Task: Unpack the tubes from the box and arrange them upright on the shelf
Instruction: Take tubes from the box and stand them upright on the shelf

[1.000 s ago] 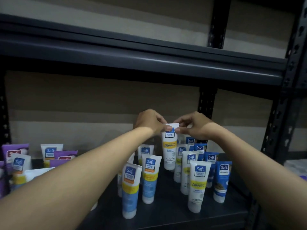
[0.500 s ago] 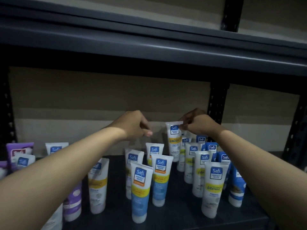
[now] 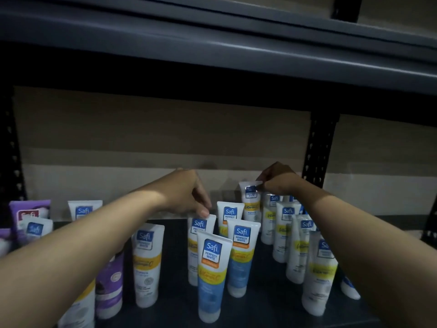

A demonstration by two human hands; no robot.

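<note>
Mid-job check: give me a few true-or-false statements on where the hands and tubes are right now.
1. The right hand pinches the top of a white tube at the back of the group. True.
2. The tubes on the shelf lie flat. False: they stand upright, caps down.
3. Purple tubes stand on the left side. True.
4. The left hand holds a tube lifted high above the others. False: its fingertips are at the top edge of a standing tube in the middle. Whether they grip it is unclear.
</note>
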